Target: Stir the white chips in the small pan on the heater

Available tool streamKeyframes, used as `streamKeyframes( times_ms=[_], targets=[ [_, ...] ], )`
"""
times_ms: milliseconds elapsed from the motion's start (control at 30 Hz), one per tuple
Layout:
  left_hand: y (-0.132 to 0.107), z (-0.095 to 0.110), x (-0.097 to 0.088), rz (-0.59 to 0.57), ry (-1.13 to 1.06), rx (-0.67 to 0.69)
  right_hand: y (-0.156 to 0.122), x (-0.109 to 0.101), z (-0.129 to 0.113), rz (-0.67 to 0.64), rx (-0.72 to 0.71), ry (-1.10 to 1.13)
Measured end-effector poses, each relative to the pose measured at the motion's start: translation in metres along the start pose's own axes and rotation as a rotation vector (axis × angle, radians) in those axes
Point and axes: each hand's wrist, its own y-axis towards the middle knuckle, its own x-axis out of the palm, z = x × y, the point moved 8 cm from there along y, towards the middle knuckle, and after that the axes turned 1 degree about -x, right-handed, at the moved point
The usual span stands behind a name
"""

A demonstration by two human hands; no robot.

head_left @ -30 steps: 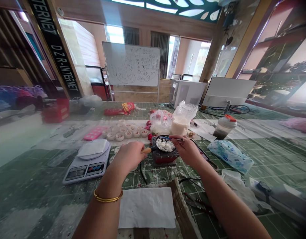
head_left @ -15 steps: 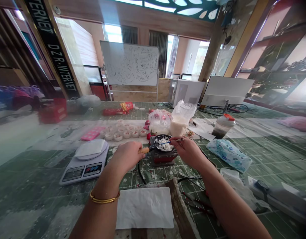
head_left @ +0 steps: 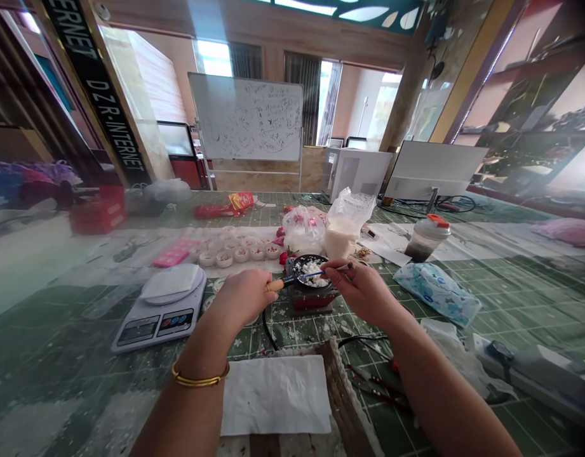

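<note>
My left hand [head_left: 249, 293] is closed round the wooden handle of a small black frying pan [head_left: 299, 284]. White chunks [head_left: 312, 269] lie in the pan, which rests on a small red and dark hot plate [head_left: 311, 303]. Between the fingers of my right hand [head_left: 356, 284] is a thin blue stick [head_left: 311, 275], its tip among the chunks. Its exact kind cannot be made out. Just behind the pan stand a clear bag of pale granules [head_left: 340, 236] and a knotted plastic bag [head_left: 303, 230].
A kitchen scale [head_left: 161, 311] is at left, near several small filled cups [head_left: 242, 254] and a pink mold [head_left: 176, 252]. To the right are a wipes pack [head_left: 436, 293], a lidded shaker cup [head_left: 428, 238] and a power strip [head_left: 535, 374]. White paper [head_left: 277, 395] and pliers [head_left: 375, 384] lie in front.
The stick and my right hand have shifted slightly to the left over the pan, and the white chunks lie a little differently. My left hand keeps its grip on the handle.
</note>
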Motion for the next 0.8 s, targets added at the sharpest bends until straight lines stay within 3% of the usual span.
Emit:
streamKeyframes(
  times_ms=[100, 300, 500, 667, 800],
  targets=[
    [-0.001, 0.0, 0.0, -0.012, -0.01, -0.007, 0.001, 0.006, 0.003, -0.047, 0.014, 0.003],
    [0.0, 0.0, 0.001, -0.008, 0.002, -0.013, 0.0, -0.02, 0.018, 0.063, 0.067, -0.012],
    [-0.002, -0.002, 0.0, -0.011, -0.011, -0.008, 0.007, -0.009, 0.024, 0.028, 0.09, -0.065],
    [-0.002, -0.001, -0.001, 0.0, -0.003, -0.006, 0.009, -0.021, 0.032, 0.136, 0.096, -0.105],
    [-0.001, 0.0, 0.0, -0.006, -0.006, -0.011, 0.008, -0.016, 0.033, 0.09, 0.107, -0.159]
  ],
)
